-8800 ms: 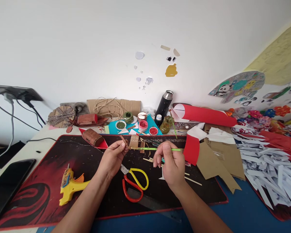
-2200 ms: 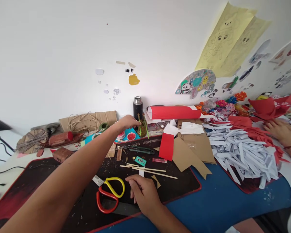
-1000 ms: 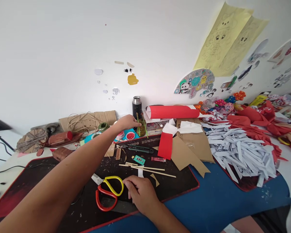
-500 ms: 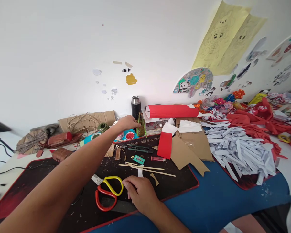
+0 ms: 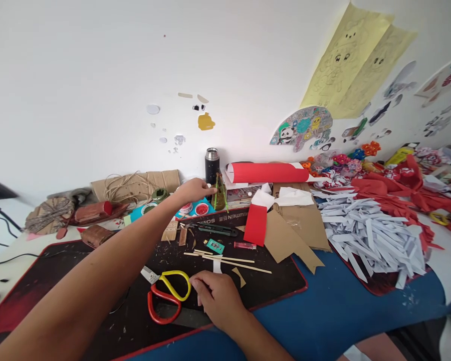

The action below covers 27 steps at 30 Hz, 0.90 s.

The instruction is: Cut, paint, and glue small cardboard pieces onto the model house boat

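My left hand (image 5: pixel 195 192) reaches across to the back of the mat, fingers pinched at a small cone-shaped brown and green stick piece (image 5: pixel 220 196). That piece stands upright in front of a black thermos (image 5: pixel 212 169). My right hand (image 5: pixel 218 297) rests on the dark mat with its fingers curled in, and I see nothing in them. Beside its fingertips lie large scissors (image 5: pixel 176 284) with one yellow and one red handle, blades slightly apart. A translucent ruler-like strip (image 5: pixel 190 318) lies near that hand. Thin wooden sticks (image 5: pixel 236 265) lie just beyond it.
A utility knife (image 5: pixel 216 229), a red lighter (image 5: pixel 245 245) and a teal USB stick (image 5: pixel 215 245) lie on the mat. Red card (image 5: pixel 255 224) and cardboard (image 5: pixel 281 235) are to the right, beside a heap of white paper strips (image 5: pixel 376 235). Small paint pots (image 5: pixel 202 209) stand behind.
The view has shifted slightly. Both hands keep nearly the same places, the left at the brown and green stick piece and the right beside the scissors.
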### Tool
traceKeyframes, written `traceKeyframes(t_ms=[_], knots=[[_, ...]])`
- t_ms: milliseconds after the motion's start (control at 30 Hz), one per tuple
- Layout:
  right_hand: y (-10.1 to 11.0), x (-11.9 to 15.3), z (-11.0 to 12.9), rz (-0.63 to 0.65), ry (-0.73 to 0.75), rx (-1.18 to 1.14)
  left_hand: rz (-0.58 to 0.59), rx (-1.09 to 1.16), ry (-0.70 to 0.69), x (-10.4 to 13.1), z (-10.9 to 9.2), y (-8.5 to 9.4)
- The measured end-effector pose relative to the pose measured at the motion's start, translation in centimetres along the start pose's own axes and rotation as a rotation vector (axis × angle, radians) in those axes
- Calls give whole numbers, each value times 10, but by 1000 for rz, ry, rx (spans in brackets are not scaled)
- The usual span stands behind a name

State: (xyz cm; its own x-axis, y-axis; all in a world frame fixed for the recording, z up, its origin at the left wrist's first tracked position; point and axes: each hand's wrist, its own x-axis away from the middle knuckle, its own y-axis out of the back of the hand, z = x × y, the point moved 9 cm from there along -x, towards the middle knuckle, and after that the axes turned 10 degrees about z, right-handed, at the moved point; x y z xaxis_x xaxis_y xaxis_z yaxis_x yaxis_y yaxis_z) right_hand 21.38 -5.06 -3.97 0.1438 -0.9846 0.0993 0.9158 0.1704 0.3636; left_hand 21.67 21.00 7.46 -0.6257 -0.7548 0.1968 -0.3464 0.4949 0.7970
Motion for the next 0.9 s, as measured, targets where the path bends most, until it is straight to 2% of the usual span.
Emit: traceKeyframes(t_ms=[100,167,233,367,467,600,667,733,800,900], knots=[[0,0,-1,7,-11,-4,-86,27,13,17,2,12],[-1,1,-1,11,-7,-13,-145,44,20,36,3,19],[-1,1,-3,13,-1,-29,-207,67,14,62,3,25],[-2,2,-8,6,9,-57,-251,168,-77,118,2,19],[-1,2,-12,-15,21,-58,-245,294,-109,158,8,-2],[2,3,-11,-43,48,-58,-137,380,-102,203,16,-55],[3,3,-8,-52,67,-58,-27,406,-116,220,17,-87],[4,4,-5,-54,83,-67,4,409,-125,234,20,-108],[5,3,-3,-61,83,-58,18,434,-131,244,25,-121],[6,3,0,-79,97,-33,25,464,-129,253,34,-128]])
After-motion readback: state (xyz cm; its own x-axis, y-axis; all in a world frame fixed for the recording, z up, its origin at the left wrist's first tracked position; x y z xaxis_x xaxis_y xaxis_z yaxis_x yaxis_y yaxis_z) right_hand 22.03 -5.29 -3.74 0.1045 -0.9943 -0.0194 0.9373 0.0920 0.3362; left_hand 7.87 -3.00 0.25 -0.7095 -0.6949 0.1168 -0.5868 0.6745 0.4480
